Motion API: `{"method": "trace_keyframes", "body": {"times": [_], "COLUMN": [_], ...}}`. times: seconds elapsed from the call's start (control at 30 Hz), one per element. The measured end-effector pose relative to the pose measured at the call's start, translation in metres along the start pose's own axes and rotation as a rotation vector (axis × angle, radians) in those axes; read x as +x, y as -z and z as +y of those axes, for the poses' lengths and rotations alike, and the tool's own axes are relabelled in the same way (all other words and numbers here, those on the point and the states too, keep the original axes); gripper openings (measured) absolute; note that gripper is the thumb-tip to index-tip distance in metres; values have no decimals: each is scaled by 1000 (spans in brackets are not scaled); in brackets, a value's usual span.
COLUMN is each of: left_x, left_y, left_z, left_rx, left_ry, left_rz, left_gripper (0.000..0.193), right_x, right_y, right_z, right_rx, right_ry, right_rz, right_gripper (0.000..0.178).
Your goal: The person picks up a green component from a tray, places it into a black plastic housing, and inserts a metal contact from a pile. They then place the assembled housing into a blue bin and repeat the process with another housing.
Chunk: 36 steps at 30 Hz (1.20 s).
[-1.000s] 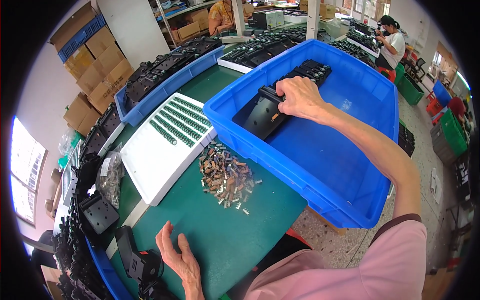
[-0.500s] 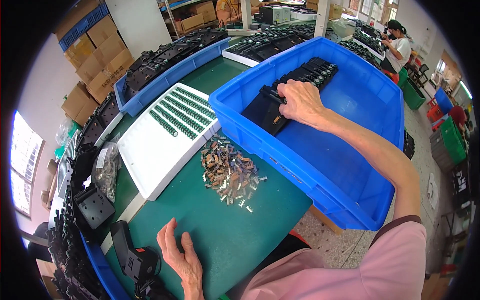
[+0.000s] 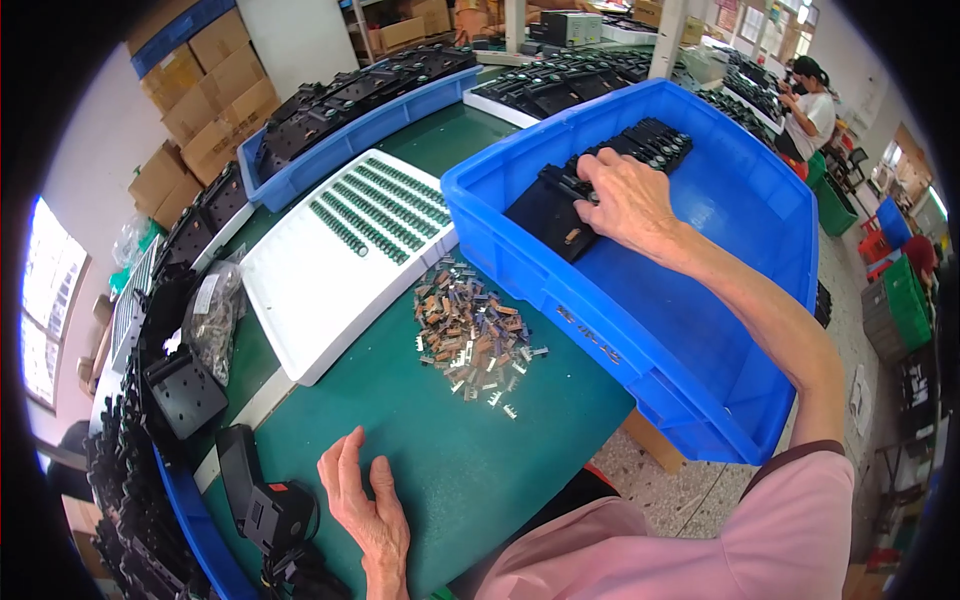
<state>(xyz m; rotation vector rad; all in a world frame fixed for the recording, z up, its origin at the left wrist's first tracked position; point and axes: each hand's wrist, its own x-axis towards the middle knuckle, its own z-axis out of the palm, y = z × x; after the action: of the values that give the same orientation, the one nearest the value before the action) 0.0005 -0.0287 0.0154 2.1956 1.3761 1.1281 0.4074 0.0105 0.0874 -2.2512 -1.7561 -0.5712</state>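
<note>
My right hand (image 3: 630, 200) reaches into a large blue plastic bin (image 3: 700, 396). Its fingers are bent and closed on the near end of a black plastic part (image 3: 548, 212), which lies in the bin with a small brown piece on it. Behind it runs a row of similar black parts (image 3: 655, 142) with round elements, leaning close together. My left hand (image 3: 366, 500) hovers at or rests on the green tabletop (image 3: 480, 450), fingers apart and holding nothing. Beyond it is a loose pile of small brown and white slide-switch-like components (image 3: 475, 325).
A white tray (image 3: 300, 300) holds rows of small green round parts. Left of my hand stands a black device (image 3: 270, 505) with a cable. A clear bag (image 3: 212, 325) and a blue tray (image 3: 290, 188) of black parts line the table. Another person (image 3: 808, 110) works at the back right.
The whole view has shifted slightly, moving the bin and tray a little in the picture. My right hand stays at the black part, its fingers slightly changed. My left hand is nearly still.
</note>
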Motion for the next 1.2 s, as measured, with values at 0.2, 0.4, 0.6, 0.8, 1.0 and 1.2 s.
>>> {"method": "trace_keyframes", "body": {"times": [0.2,0.4,0.6,0.8,1.0,1.2], "left_x": [5,5,0,-5,-5,-3], "left_y": [-11,-7,-12,-20,-24,-24], "left_z": [-1,-4,-1,-8,-7,-6], "left_rx": [11,94,111,83,97,123], "left_ry": [-72,-112,-131,-150,-177,-173], "left_rz": [-37,-96,-81,-52,3,-12], "left_gripper": [40,42,42,41,42,44], "right_x": [0,0,12,37,39,38], "right_y": [47,78,58,10,-12,-28], "right_z": [-9,-124,-244,-379,-478,-514], "right_rx": [291,920,1073,1125,953,793], "right_ry": [63,285,555,726,668,645], "right_rz": [178,-296,-644,-529,-224,-175], "right_gripper": [25,21,24,51,85,53]}}
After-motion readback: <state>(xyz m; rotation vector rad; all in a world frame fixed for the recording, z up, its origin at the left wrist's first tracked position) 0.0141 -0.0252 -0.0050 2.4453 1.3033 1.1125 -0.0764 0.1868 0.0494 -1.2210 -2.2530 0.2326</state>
